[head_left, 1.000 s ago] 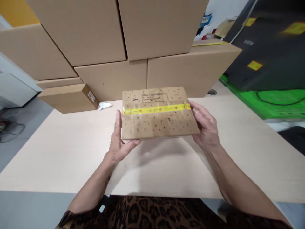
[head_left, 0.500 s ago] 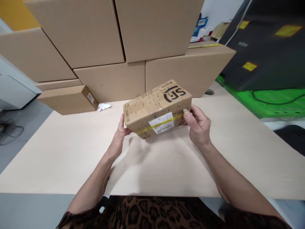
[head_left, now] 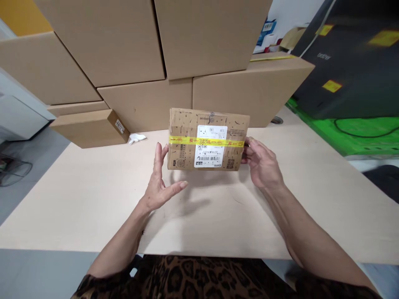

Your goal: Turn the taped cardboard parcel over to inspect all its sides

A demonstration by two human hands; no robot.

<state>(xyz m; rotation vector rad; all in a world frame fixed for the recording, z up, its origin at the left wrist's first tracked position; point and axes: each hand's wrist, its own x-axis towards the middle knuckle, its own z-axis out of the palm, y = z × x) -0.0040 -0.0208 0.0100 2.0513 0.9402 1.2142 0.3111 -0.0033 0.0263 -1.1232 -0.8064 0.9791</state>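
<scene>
A cardboard parcel (head_left: 183, 155) is held up over the pale table (head_left: 102, 195), its broad face with a white label and a yellow tape strip turned toward me. The print on the label is upside down. At the parcel's right edge my right hand (head_left: 263, 164) grips it, some fingers hidden behind. My left hand (head_left: 158, 182) is at the lower left corner, thumb stretched out in front of the parcel and fingers spread near its left edge.
Large cartons (head_left: 143, 106) are stacked along the table's back. A flat box (head_left: 84, 128) and a crumpled white scrap (head_left: 136, 138) lie at the back left. Right of the table stand a dark case (head_left: 349, 70) and a green surface (head_left: 358, 137).
The parcel has turned so that its labelled face shows instead of its logo side. My left hand has loosened and its thumb has spread away. My right hand still grips the right end.
</scene>
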